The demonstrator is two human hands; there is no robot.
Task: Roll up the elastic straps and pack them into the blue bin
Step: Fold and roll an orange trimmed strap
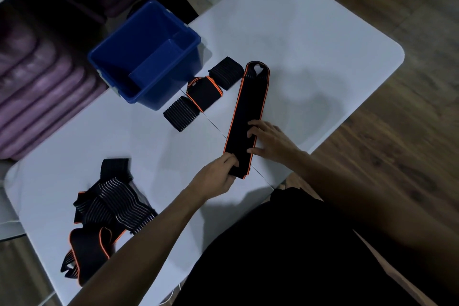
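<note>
A long black strap with orange edges (249, 104) lies flat and straight on the white table (310, 40). My left hand (216, 177) pinches its near end. My right hand (269, 140) rests on it just above, fingers straight and pressing it down. Three rolled straps sit beside the blue bin (146, 57): a black one (226, 72), an orange-edged one (203, 92) and a ribbed black one (180, 114). The bin looks empty inside.
A tangled heap of loose straps (109, 208), black with white stripes and orange trim, lies at the table's near left. Purple mats (37, 87) are stacked on the floor at the left. Wooden floor lies to the right of the table.
</note>
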